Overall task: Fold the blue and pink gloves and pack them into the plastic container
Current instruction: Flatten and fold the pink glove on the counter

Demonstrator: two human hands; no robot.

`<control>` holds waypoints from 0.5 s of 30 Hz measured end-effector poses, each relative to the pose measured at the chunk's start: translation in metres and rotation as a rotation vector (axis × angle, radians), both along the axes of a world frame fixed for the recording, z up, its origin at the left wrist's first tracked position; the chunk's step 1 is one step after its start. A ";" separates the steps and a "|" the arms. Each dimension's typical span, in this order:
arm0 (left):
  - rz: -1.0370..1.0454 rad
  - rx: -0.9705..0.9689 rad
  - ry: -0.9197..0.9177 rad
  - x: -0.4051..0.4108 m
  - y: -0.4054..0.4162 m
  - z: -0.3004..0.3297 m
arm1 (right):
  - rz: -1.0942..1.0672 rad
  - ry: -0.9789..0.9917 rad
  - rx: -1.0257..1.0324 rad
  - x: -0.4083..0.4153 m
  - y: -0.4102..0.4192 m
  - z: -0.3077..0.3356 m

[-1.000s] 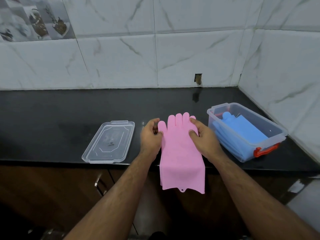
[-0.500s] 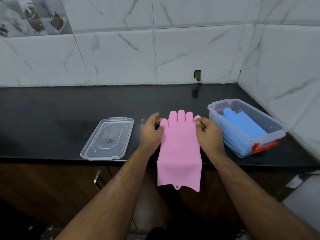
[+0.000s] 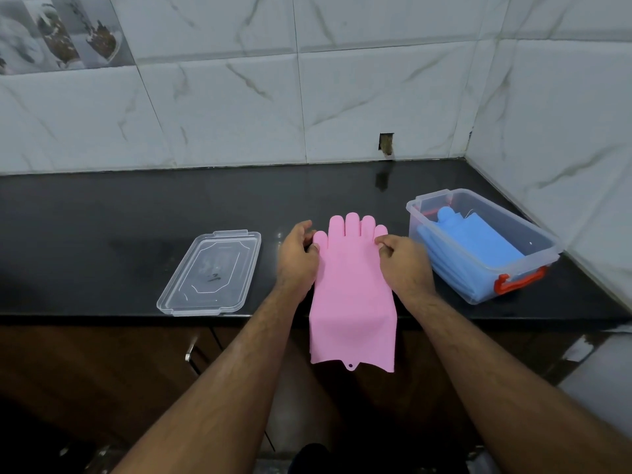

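Pink glove point(image 3: 352, 289) unmoved on counter, left hand point(image 3: 297, 260) and right hand point(image 3: 403, 265) fingers now pinching its edges

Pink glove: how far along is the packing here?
Done: blue gloves lie in the plastic container. In hand: left hand and right hand pinch the unfolded pink glove, its cuff overhanging the counter. Left: fold and pack it.

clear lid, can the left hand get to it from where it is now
Probably yes: the clear lid lies flat beside the left hand with bare counter between, but that hand would first have to release the pink glove.
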State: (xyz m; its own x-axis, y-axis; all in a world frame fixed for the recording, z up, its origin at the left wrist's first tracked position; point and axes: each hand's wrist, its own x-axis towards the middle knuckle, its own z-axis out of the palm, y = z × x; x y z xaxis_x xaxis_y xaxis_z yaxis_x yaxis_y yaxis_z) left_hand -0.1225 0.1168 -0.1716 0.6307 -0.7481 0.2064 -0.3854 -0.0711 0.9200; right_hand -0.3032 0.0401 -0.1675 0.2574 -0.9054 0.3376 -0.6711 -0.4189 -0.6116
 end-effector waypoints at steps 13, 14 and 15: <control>0.079 0.079 -0.049 -0.010 0.017 0.009 | 0.052 0.045 0.085 -0.004 0.005 -0.001; 0.088 0.091 -0.052 -0.009 0.016 0.009 | 0.068 0.048 0.085 -0.004 0.005 -0.001; 0.095 0.097 -0.044 -0.008 0.014 0.009 | 0.085 0.045 0.082 -0.004 0.004 0.000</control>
